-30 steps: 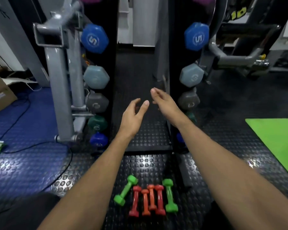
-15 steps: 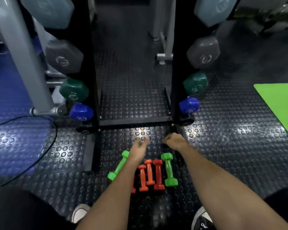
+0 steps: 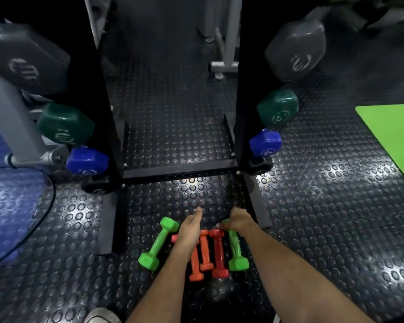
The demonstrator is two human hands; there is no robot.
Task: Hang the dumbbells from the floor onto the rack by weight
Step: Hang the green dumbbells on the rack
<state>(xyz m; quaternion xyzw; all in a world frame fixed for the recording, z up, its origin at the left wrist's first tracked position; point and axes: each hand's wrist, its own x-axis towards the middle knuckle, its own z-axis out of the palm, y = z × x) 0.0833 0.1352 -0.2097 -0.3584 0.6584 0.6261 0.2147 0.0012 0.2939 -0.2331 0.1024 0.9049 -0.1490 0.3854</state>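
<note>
A green mat (image 3: 392,141) lies on the studded black floor (image 3: 324,217) at the right edge. At the left the floor turns blue (image 3: 7,210), and a dark cable (image 3: 47,206) curves across that patch. A grey machine post (image 3: 8,120) slants up at the far left, its foot ending in a chrome cap. Farther back, a pale grey stand (image 3: 226,54) rises from a flat base. A white shoe toe (image 3: 100,317) shows at the bottom edge.

Both hands (image 3: 189,229) (image 3: 239,221) low (forearms outstretched)
</note>
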